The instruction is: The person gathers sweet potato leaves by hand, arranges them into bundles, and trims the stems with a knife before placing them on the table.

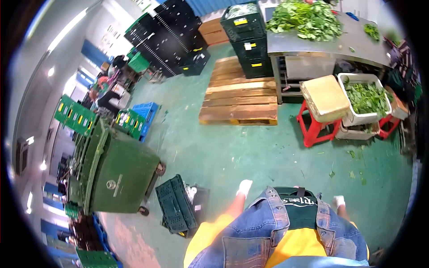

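Note:
My left hand (244, 186), in what looks like a white glove, hangs low in front of my left side, over the green floor. It touches nothing that I can see. My right hand (339, 201), also white-covered, hangs at my right side, partly behind my denim vest (250, 223). Both hands are small in the view, and their finger positions are not clear. At my waist shows a dark green cloth (296, 201) with white lettering. Closest to my left hand on the floor are dark green crates (175, 203), with clear plastic beside them.
Ahead lie a wooden pallet (239, 105) and stacked crates (253, 53). A steel table (357, 47) bears leafy greens (308, 20). Red stools (308, 129) and a white basket of greens (353, 117) stand at right. A wheeled green bin (129, 174) is at left; people (107, 98) work beyond it.

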{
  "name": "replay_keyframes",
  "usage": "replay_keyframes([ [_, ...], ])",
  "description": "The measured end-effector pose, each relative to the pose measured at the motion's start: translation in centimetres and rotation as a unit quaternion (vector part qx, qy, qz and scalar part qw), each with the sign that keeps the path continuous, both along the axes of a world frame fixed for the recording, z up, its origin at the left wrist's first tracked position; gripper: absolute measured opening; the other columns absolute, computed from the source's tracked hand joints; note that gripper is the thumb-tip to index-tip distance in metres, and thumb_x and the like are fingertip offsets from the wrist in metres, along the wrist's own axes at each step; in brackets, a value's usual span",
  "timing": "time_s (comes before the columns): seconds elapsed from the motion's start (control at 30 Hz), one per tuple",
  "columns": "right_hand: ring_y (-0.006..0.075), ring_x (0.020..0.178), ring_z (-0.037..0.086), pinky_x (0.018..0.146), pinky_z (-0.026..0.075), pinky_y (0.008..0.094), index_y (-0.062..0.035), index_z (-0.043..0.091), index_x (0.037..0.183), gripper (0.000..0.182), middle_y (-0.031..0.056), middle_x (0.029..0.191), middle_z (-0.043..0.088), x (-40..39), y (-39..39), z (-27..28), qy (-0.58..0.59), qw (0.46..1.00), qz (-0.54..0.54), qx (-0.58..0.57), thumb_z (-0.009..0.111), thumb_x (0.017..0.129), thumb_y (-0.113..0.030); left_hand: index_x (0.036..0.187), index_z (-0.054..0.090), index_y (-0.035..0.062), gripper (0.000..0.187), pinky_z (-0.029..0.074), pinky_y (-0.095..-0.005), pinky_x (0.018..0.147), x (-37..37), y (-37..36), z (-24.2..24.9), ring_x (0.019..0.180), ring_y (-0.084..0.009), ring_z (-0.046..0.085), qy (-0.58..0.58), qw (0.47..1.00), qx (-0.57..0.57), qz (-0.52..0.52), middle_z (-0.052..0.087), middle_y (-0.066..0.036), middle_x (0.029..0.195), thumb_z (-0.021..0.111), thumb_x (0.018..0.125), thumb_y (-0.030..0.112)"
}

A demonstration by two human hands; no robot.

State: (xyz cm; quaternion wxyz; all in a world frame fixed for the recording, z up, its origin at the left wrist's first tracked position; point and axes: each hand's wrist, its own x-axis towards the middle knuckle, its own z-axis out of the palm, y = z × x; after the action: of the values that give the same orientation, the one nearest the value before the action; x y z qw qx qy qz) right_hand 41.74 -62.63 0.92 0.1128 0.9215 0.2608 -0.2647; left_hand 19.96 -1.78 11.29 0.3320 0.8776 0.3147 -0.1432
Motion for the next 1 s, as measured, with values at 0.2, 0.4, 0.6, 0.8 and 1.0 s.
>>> replay_keyframes([
  [0.2,0.0115,0.057,0.054,0.052,0.043,0.0300,-0.0041,0.069,0.085,0.016,0.0039,0.070,0.063,21.2,14.3,5.4,0.157,0.724,-0.409,0.533,0.062,0.084,-0.019,0.086,0.070,0.0012,0.041,0.047,-0.0462,0.083,6.2,-2.5,0.6,0.093,-0.0403,0.061,0.025,0.998,0.059,-0.001,0.065,-0.024,0.099,0.045,0.087,0.034],
  [0.4,0.0309,0.079,0.066,0.073,0.051,0.0387,-0.0030,0.069,0.099,0.033,0.0162,0.087,0.069,17.3,24.7,7.3,0.051,0.871,-0.217,0.438,0.065,0.079,-0.029,0.089,0.068,-0.0017,0.035,0.047,-0.0468,0.082,8.8,0.8,3.9,0.092,-0.0434,0.061,0.109,0.977,0.013,0.182,0.064,-0.026,0.098,0.045,0.081,0.023],
  [0.6,0.0330,0.088,0.067,0.076,0.053,0.0420,-0.0096,0.072,0.096,0.033,0.0172,0.092,0.069,18.0,16.1,0.3,0.064,0.966,-0.210,0.137,0.063,0.077,-0.036,0.094,0.068,0.0000,0.035,0.049,-0.0444,0.083,14.1,4.2,1.0,0.095,-0.0418,0.061,0.144,0.984,0.097,-0.045,0.065,-0.025,0.099,0.042,0.087,0.021],
  [0.8,0.0282,0.079,0.068,0.071,0.054,0.0398,-0.0111,0.073,0.092,0.020,0.0138,0.090,0.069,22.3,10.8,0.5,-0.040,0.988,-0.144,0.042,0.055,0.085,-0.008,0.091,0.071,0.0102,0.023,0.055,-0.0406,0.073,24.9,11.4,-9.5,0.088,-0.0317,0.067,0.123,0.959,0.196,-0.163,0.067,-0.017,0.096,0.049,0.084,0.006],
  [1.0,0.0345,0.086,0.066,0.073,0.052,0.0446,-0.0093,0.073,0.082,0.026,0.0181,0.090,0.068,23.2,10.9,-1.2,0.057,0.931,-0.361,0.001,0.059,0.083,-0.032,0.085,0.071,0.0084,0.018,0.052,-0.0436,0.061,38.3,21.3,-3.4,0.071,-0.0314,0.067,-0.059,0.940,0.307,-0.133,0.069,-0.014,0.082,0.053,0.082,0.007],
])
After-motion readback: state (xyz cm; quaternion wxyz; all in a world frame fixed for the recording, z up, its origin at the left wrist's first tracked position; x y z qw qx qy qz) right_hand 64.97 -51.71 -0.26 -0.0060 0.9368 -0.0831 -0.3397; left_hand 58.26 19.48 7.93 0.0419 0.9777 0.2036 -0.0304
